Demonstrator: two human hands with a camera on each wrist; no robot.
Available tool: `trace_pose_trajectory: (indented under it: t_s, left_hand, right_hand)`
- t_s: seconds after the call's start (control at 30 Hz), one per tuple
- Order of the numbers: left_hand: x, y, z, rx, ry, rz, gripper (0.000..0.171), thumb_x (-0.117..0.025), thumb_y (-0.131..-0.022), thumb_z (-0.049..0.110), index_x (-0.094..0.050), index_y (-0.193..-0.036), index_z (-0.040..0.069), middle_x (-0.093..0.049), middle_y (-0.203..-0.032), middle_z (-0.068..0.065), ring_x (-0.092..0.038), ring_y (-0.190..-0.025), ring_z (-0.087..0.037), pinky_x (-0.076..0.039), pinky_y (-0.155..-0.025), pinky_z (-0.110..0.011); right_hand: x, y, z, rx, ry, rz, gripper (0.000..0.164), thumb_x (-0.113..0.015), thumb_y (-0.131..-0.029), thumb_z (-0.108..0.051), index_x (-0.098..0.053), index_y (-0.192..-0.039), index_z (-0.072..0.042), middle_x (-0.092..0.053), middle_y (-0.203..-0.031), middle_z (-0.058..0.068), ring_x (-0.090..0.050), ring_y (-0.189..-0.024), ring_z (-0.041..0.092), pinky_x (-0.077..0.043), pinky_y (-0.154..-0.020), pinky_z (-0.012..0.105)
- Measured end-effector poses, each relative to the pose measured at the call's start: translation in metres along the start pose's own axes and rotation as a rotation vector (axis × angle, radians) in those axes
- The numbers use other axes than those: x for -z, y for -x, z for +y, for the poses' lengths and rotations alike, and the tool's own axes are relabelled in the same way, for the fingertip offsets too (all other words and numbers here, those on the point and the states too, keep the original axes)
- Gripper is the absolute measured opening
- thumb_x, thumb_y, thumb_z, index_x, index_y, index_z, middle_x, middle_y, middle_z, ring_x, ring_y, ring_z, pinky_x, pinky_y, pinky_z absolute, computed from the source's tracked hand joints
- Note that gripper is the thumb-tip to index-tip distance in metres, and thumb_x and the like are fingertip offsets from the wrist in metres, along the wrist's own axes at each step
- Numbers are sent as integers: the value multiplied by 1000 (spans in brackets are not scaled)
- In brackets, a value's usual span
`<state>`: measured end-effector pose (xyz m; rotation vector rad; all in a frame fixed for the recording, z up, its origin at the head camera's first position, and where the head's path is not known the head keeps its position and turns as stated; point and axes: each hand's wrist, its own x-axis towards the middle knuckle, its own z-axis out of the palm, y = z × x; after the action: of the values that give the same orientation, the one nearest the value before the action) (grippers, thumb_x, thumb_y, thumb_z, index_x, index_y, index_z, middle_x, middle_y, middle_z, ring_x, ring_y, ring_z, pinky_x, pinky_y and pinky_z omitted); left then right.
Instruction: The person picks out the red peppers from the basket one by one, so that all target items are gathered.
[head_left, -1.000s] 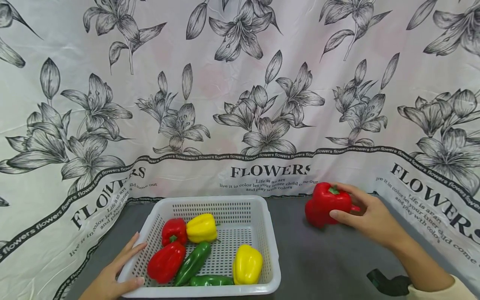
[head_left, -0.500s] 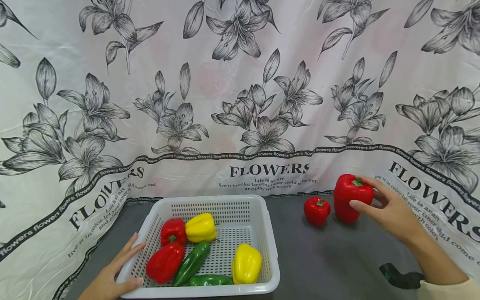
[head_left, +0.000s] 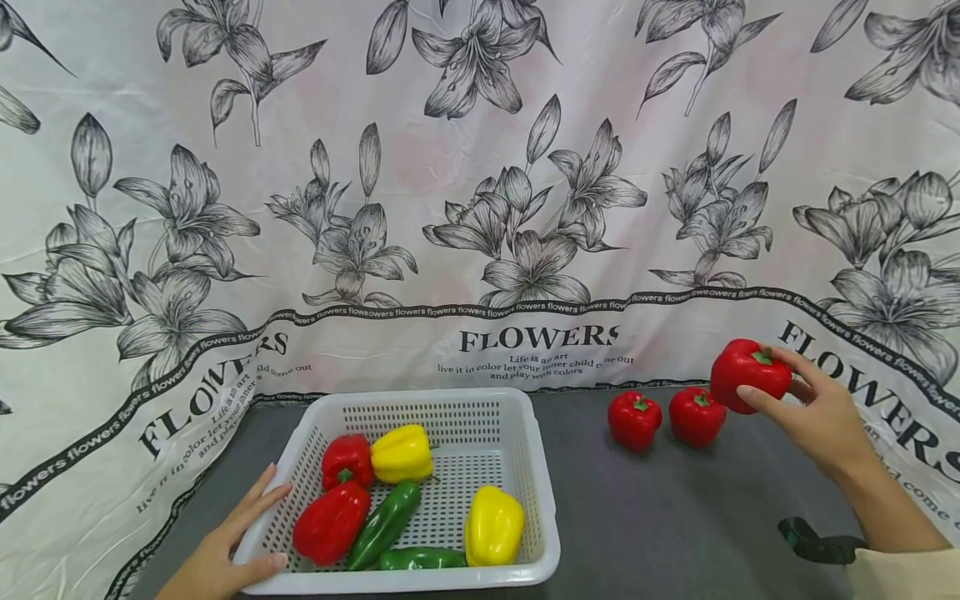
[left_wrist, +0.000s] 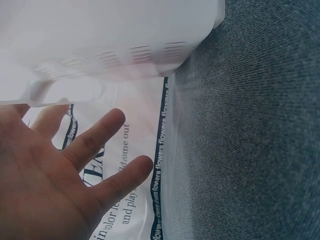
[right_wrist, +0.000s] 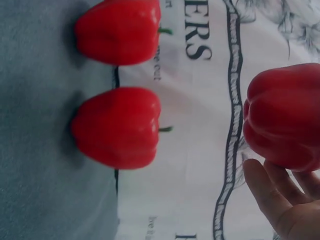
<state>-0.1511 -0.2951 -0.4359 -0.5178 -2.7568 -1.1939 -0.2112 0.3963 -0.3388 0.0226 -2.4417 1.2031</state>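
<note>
My right hand [head_left: 813, 408] grips a red bell pepper [head_left: 742, 375], raised above the grey table, with the thumb on its near side. In the right wrist view the held pepper [right_wrist: 287, 115] sits above the fingers. Two more red bell peppers, one on the left [head_left: 634, 422] and one on the right [head_left: 693, 418], stand upright on the table, the right one just beside the held pepper. My left hand [head_left: 221, 546] rests at the left rim of a white perforated basket [head_left: 551, 517]. Its fingers look straight and spread in the left wrist view [left_wrist: 55, 175].
Inside the basket lie two red bell peppers [head_left: 330, 525], two yellow bell peppers [head_left: 495, 527] and two long green peppers [head_left: 386, 523]. A white flower-print cloth [head_left: 540, 250] hangs behind the table [head_left: 637, 525]. A dark strap-like object [head_left: 817, 546] is by the right wrist.
My right hand has carried the red bell pepper to the right, past the two standing peppers, which now show fully apart from it. The left hand and basket stay in place.
</note>
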Motion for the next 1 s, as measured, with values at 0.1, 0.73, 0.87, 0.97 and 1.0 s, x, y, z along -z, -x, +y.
trace_pose_trajectory:
  t_s: [0.1,0.73,0.87,0.97,1.0]
  left_hand:
    - [0,1,-1,-43,7,4,68,-70,-85,17,-43,-146,15,-9,-158,15,-10,-124,20,-42,-81,-62]
    - [1,-1,1,-22,19,-23,66,-68,-87,19,-41,-147,17,-8,-160,5,-7,-122,21,-34,-82,-73]
    - [2,-2,1,24,48,-43,66,-67,-88,20,-40,-148,17,-7,-159,6,-8,-127,14,-34,-84,-72]
    - [1,-2,1,29,59,-43,66,-68,-87,19,-40,-147,17,-6,-159,9,-7,-128,13,-32,-85,-73]
    - [1,-2,1,14,57,-39,66,-68,-87,18,-40,-147,16,-6,-160,5,-7,-128,13,-32,-85,-73]
  right_hand:
    - [2,-2,8,-8,-19,14,74,-68,-91,-29,-29,-153,-16,-21,-149,32,-27,-122,64,-44,-58,15]
    - [1,-18,61,-158,48,122,84,-67,-89,-41,-25,-151,-1,-21,-149,34,-33,-119,62,-44,-54,18]
    - [-1,-22,73,-185,115,130,85,-66,-89,-41,-25,-149,2,-24,-145,37,-37,-115,62,-47,-56,30]
    - [-3,-23,81,-192,117,121,83,-65,-90,-40,-25,-149,4,-26,-143,38,-38,-113,61,-48,-57,30]
    - [-4,-23,83,-200,113,113,84,-64,-91,-41,-25,-148,5,-27,-142,39,-38,-113,61,-47,-56,28]
